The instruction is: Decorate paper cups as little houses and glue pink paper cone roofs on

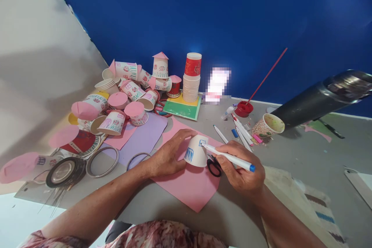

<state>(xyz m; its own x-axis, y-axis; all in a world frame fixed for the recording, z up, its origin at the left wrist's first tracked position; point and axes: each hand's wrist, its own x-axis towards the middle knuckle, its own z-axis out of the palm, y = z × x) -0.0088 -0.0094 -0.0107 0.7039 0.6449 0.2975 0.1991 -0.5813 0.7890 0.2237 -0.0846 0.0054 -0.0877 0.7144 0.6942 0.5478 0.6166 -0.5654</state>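
A white paper cup (196, 157) stands upside down over pink paper (186, 193). My left hand (170, 153) holds the cup from the left side, thumb and fingers around it. Blue scribbles and a small blue square outline mark its wall. In my right hand (245, 170) is a white felt-tip pen (229, 156) with a blue end, its tip touching the cup at the square. Black-handled scissors (214, 167) lie on the pink paper between cup and right hand, partly hidden.
Decorated paper cups with pink paper tops (112, 123) crowd the left. Stacked cups (191, 87) stand behind. Rolls of tape (62, 171) lie at left. Loose felt-tip pens (242, 131), a patterned cup (267, 124), a red pot (244, 109) and a dark flask (314, 99) are at right.
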